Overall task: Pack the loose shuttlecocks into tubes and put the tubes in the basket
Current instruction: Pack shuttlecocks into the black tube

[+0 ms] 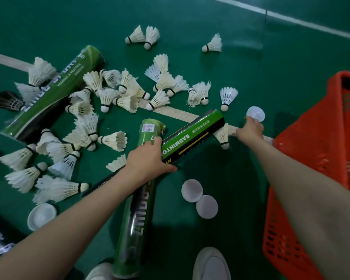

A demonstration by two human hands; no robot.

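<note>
Head view: your left hand [150, 158] has fingers and thumb curled round the near end of the BADMINTON tube [192, 136], which lies low over the green floor [190, 37], long axis diagonal, far end pointing up-right toward the orange basket [331, 138]. Your right hand [251, 128] is down by that far end, fingers curled, touching the feathers of a shuttlecock [223, 136], white cap [255, 114] just beyond; can't tell if it holds either. Second tube [135, 219] runs toward you under your left hand, loose shuttlecocks [113, 140] scattered left.
</note>
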